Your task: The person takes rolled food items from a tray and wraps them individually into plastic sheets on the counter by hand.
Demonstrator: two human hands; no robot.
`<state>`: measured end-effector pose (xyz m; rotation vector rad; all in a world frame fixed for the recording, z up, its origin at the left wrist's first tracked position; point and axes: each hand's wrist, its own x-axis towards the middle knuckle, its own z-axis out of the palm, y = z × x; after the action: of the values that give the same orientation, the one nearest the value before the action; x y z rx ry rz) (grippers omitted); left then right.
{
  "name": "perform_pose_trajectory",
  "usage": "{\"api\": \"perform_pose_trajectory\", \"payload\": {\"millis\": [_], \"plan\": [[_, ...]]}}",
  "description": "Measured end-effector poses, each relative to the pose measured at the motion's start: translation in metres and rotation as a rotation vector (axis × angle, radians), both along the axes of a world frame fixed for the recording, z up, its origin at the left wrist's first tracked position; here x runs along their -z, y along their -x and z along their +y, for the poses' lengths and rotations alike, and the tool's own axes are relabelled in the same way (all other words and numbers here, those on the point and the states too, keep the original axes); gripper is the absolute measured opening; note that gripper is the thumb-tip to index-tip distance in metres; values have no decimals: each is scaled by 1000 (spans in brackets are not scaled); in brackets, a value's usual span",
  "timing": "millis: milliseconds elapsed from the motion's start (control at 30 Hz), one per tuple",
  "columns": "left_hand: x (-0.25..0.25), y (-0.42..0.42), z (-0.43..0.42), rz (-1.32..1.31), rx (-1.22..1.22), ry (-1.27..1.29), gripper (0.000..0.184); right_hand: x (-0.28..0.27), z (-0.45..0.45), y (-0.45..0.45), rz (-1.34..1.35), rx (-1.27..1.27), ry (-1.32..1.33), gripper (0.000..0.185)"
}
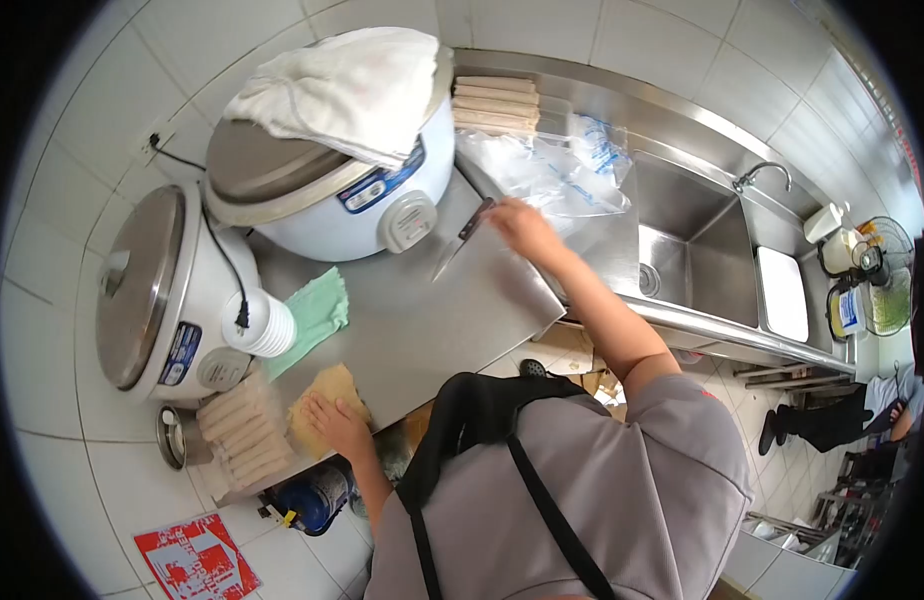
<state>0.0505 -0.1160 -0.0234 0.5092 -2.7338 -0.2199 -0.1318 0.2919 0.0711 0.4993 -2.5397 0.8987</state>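
My left hand (pixel 334 422) lies with its fingers spread on a tan, soft-looking piece (pixel 332 385), perhaps a cloth or sponge, at the counter's near edge. My right hand (pixel 527 232) is at the dark handle of a knife (pixel 471 226), its fingers closed at the handle's end. The blade points down and left over the steel counter (pixel 402 320). Left of my left hand are several long beige rolls (pixel 244 428), side by side. A green cloth (pixel 320 312) lies farther back, next to a stack of white cups (pixel 264 325).
Two big white cookers, one (pixel 332 190) topped by a white towel (pixel 342 90), the other (pixel 172 300) at left, line the wall. Plastic bags (pixel 552 170) and more beige rolls (pixel 495 104) lie beyond my right hand. A sink (pixel 692 250) is at right; another person (pixel 832 412) stands far right.
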Motion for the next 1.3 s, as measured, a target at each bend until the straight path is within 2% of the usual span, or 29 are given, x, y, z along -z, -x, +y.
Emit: {"api": "perform_pose_trajectory", "payload": {"millis": [33,100,200,233,300,367,467,567,633,700,733,767,833,900,967,1033,1167,1267,1300], "plan": [[1,2,2,-11,9,2,54,4,27,3,-22,148,-28,16],[5,15,-4,-35,28,16,54,18,79,12,-67,282,-45,15],[10,35,-23,-10,118,-42,52,53,125,31,-68,375,-223,18],[-5,40,-7,72,107,-41,50,63,134,37,-69,393,-307,19],[-41,57,37,250,90,-46,45,84,146,55,-267,418,-463,21],[-79,71,96,312,289,-170,41,94,160,69,-458,402,-622,22],[-102,103,186,360,643,-339,36,88,167,71,-249,455,-327,13],[-116,130,256,303,917,-445,42,17,157,42,131,383,87,6],[-139,147,299,278,1083,-501,48,-17,148,16,262,341,-72,10],[-152,164,332,289,1187,-553,69,-35,142,-9,372,216,-131,16],[-153,173,345,239,1177,-602,89,-41,140,-20,424,155,-119,18],[-154,179,357,235,1182,-601,98,-45,138,-31,472,105,-117,20],[-133,204,375,38,1157,-820,84,-48,139,-47,433,69,-77,25],[-100,255,379,-342,1161,-1195,58,-55,130,-66,650,352,-156,30],[-93,270,381,-51,1103,-1023,31,-23,120,-80,667,483,-37,40],[-97,282,374,80,933,-1313,20,25,127,-77,285,431,-42,39],[-173,248,352,400,869,-1483,11,94,136,-53,-308,355,-45,33],[-218,217,309,277,1065,-1513,8,129,133,-10,-360,320,-184,34],[-227,203,302,257,1062,-1499,12,142,133,12,-328,320,-217,33]]}}
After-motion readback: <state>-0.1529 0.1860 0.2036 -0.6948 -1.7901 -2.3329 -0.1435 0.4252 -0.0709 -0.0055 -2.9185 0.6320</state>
